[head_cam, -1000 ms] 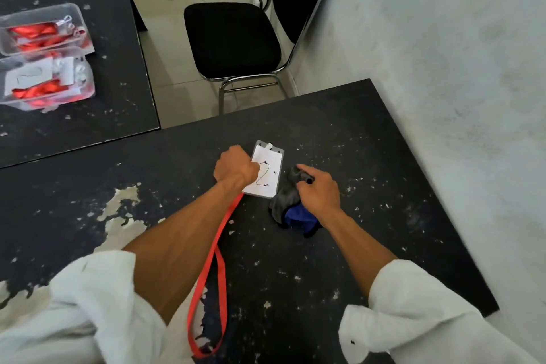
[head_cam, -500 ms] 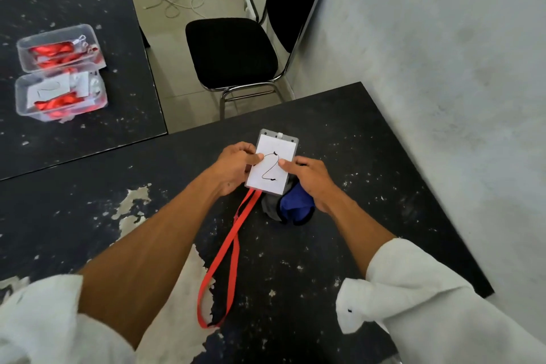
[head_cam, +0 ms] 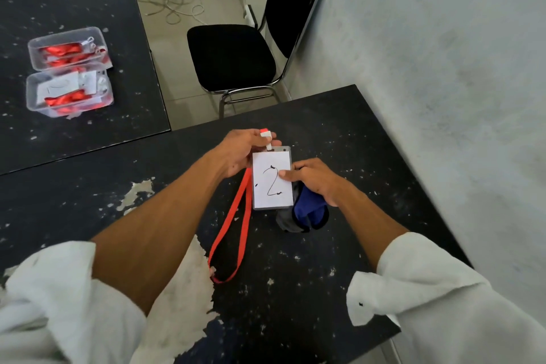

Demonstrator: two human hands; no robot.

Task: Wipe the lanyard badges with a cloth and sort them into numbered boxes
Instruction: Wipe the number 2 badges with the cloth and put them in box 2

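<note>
A badge (head_cam: 267,186) with a handwritten 2 on its white card is held just above the black table (head_cam: 339,133). My left hand (head_cam: 236,154) pinches the clip at the badge's top. My right hand (head_cam: 313,177) grips the badge's right edge, thumb on the card, with a blue and grey cloth (head_cam: 307,213) bunched beneath it. The red lanyard (head_cam: 233,224) hangs from the clip and loops over the table toward me. Two clear plastic boxes (head_cam: 66,50) (head_cam: 69,93) holding red lanyards and badges stand on a second table at the far left.
A black chair (head_cam: 233,56) with a chrome frame stands beyond the table's far edge, next to a grey wall (head_cam: 443,68) on the right. White cables (head_cam: 174,6) lie on the floor. The tabletop's paint is chipped near my left arm.
Both hands have lifted the badge off the table and turned it upright. My left hand moved up to the clip, and my right hand went from the cloth to the badge's edge.
</note>
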